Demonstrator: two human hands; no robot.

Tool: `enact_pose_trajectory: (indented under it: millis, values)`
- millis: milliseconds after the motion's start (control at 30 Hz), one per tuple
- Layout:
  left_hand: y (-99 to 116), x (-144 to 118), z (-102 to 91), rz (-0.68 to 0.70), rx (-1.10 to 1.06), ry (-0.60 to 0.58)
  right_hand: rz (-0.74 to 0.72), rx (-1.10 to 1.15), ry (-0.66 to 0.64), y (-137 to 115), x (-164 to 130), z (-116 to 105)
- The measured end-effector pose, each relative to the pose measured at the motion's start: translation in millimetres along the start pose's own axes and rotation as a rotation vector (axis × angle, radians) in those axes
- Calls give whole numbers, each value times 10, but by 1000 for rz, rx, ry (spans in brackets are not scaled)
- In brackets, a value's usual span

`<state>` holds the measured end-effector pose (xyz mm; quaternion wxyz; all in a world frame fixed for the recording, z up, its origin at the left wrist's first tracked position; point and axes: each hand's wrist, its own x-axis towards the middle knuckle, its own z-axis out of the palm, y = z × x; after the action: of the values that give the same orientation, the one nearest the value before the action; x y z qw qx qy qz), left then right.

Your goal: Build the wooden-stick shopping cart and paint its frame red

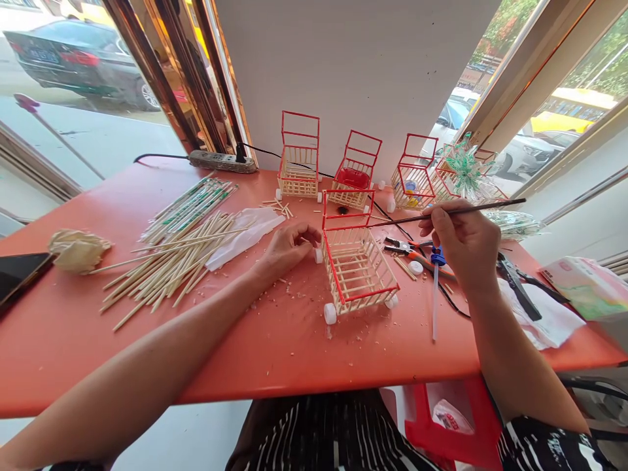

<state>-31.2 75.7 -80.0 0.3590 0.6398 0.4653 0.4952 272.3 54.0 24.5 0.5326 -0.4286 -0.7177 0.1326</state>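
Observation:
A miniature shopping cart (360,271) of thin wooden sticks, with a red-painted rim, red handle frame and white wheels, stands in front of me. The fingers of my left hand (292,247) are curled and pinched at its left rear wheel (318,256). My right hand (461,242) grips a thin dark paintbrush (495,205) between thumb and fingers. The brush's tip reaches left to the cart's red back corner, at or very near the frame.
Behind stand several similar carts (299,163), one holding a red paint container (353,178). Wooden sticks (167,268) and wrapped sticks (189,206) lie left. Orange-handled pliers (400,246), a blue glue bottle (436,256), black-handled pliers (520,288) and tissue pack (586,284) lie right.

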Motion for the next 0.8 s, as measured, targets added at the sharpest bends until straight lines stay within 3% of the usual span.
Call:
enact_pose_trajectory:
  millis: [567, 800]
  values:
    - [-10, -4, -19, -28, -28, -54, 7, -43, 25, -176, -128, -127]
    - [-27, -14, -23, -39, -27, -67, 1, -49, 33, -93, -155, -70]
